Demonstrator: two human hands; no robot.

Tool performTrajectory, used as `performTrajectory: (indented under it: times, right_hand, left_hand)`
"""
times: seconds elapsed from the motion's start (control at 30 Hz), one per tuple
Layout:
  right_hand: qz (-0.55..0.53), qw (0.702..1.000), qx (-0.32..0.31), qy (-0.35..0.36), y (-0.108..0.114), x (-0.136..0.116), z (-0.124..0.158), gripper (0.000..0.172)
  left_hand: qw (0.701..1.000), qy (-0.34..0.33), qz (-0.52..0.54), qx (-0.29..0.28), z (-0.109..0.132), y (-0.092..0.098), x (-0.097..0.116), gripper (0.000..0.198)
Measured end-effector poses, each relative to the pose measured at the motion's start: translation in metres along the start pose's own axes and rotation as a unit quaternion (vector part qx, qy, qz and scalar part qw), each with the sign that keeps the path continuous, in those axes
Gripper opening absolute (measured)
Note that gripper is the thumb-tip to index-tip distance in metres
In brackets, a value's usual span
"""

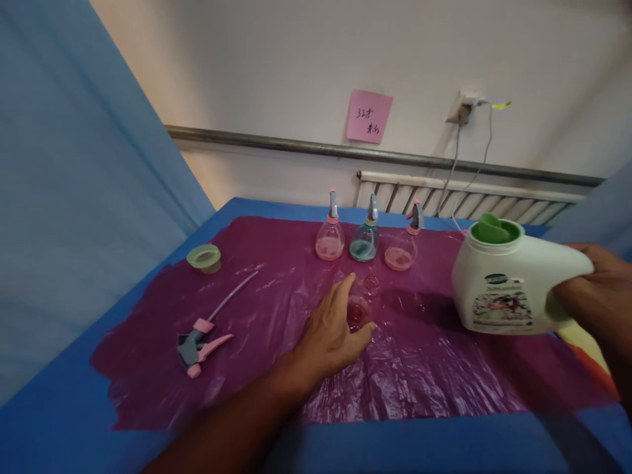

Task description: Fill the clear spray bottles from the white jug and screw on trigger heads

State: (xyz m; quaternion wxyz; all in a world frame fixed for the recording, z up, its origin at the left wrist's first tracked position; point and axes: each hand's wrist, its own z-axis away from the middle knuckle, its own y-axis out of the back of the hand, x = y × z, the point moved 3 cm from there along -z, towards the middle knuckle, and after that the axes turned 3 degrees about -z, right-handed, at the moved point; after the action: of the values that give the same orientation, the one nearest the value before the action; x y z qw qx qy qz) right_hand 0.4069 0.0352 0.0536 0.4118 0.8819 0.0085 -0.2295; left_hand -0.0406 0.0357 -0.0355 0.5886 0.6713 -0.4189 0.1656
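My right hand point(600, 289) grips the handle of a white detergent jug point(498, 276) with a green spout in its uncapped mouth. It is held nearly upright at the right. In the middle, my left hand point(333, 332) has thumb and fingers spread beside a clear spray bottle without its top point(358, 313); whether they touch it I cannot tell. A pink and grey trigger sprayer point(195, 345) with a thin tube lies at the left. Behind it is a pale green cap point(205, 258).
Three topped spray bottles stand in a row at the back: one with pink liquid point(329, 245), one with green point(364, 247), another with pink point(401, 255). Purple plastic sheeting point(266, 257) covers the blue table point(64, 395). A metal rail point(276, 143) and radiator point(409, 184) line the wall.
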Motion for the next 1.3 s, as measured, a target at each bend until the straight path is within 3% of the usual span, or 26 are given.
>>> performTrajectory:
  times: [0.1,0.2,0.3,0.47,0.67,0.97,1.07,1.3]
  right_hand:
    - [-0.047,0.997,-0.043,-0.049,0.018,-0.038,-0.010,0.048]
    - [-0.023,0.997,-0.067,-0.032,0.029,-0.073,-0.017,0.056]
    - [0.009,0.995,-0.097,-0.001,0.031,-0.093,-0.022,0.066]
    - [0.104,0.978,-0.145,0.103,0.021,-0.107,-0.032,0.066]
    - [0.197,0.940,-0.137,0.242,0.013,-0.119,-0.044,0.053]
    - [0.158,0.870,-0.114,0.454,0.032,-0.156,-0.038,0.040]
    - [0.146,0.855,-0.102,0.488,0.038,-0.167,-0.037,0.036]
    - [0.167,0.847,-0.125,0.488,0.046,-0.177,-0.042,0.038]
  left_hand:
    - [1.000,-0.004,-0.001,0.005,0.001,-0.001,-0.001,0.095]
    - [1.000,-0.008,-0.004,0.005,0.001,-0.003,-0.002,0.095]
    - [1.000,-0.018,-0.005,0.010,0.002,-0.003,-0.002,0.094]
    - [0.999,-0.027,-0.014,0.008,0.003,-0.003,-0.002,0.095]
    - [0.999,-0.032,-0.014,0.004,0.003,-0.002,0.001,0.093]
    - [0.999,-0.036,-0.020,0.004,0.002,-0.004,0.001,0.094]
    - [0.999,-0.036,-0.018,0.003,0.002,-0.004,0.001,0.094]
    - [0.999,-0.041,-0.018,0.004,0.003,-0.004,0.003,0.093]
